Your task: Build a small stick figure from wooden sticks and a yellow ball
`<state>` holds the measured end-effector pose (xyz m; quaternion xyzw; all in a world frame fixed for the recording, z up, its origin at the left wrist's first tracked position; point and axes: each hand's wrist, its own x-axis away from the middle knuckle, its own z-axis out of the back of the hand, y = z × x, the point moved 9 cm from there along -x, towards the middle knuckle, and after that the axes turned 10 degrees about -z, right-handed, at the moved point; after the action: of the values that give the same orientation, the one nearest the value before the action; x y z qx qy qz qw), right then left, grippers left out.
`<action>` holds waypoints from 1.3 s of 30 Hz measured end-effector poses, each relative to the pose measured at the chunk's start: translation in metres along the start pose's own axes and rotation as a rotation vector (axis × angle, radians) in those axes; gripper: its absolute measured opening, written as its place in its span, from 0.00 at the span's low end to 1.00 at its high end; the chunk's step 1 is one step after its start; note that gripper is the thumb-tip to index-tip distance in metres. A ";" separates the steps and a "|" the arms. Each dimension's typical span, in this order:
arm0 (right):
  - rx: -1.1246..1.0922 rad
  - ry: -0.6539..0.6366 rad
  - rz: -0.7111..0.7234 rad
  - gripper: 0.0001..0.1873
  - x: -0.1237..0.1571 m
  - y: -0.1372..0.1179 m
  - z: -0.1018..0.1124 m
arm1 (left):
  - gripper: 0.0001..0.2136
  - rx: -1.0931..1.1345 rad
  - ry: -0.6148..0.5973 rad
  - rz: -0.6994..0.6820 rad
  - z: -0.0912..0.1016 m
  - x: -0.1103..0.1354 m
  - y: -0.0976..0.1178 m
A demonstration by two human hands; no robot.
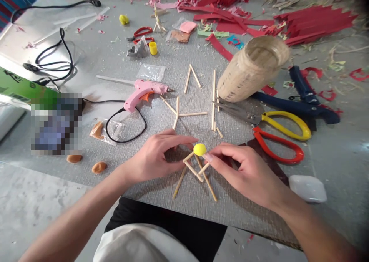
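Observation:
A small frame of thin wooden sticks (pixel 195 173) lies near the table's front edge, its sticks joined at the top under a yellow clay ball (pixel 200 149). My left hand (pixel 161 154) reaches in from the left, its forefinger stretched to the ball and its other fingers curled over the upper sticks. My right hand (pixel 245 169) comes from the right with thumb and forefinger pinched at the ball's right side. More loose sticks (pixel 213 100) lie just beyond the hands.
A pink glue gun (pixel 144 92) with black cord lies at left centre. A woven bamboo basket (pixel 252 68) lies on its side at right, with large yellow and red scissors (pixel 276 133) and blue shears (pixel 305 100) beside it. Red paper strips (pixel 311 22) cover the back.

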<state>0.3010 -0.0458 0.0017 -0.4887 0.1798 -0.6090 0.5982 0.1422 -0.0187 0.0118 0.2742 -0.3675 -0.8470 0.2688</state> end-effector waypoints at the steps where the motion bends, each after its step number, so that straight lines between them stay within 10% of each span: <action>1: 0.002 -0.004 -0.007 0.17 0.000 0.001 0.000 | 0.20 0.003 0.000 0.003 0.000 0.000 0.000; 39: 0.041 0.004 0.050 0.13 0.002 -0.002 -0.002 | 0.09 0.202 0.082 0.087 0.010 0.003 -0.003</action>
<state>0.2980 -0.0477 0.0033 -0.4708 0.1805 -0.5984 0.6226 0.1330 -0.0145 0.0148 0.3183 -0.4513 -0.7811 0.2913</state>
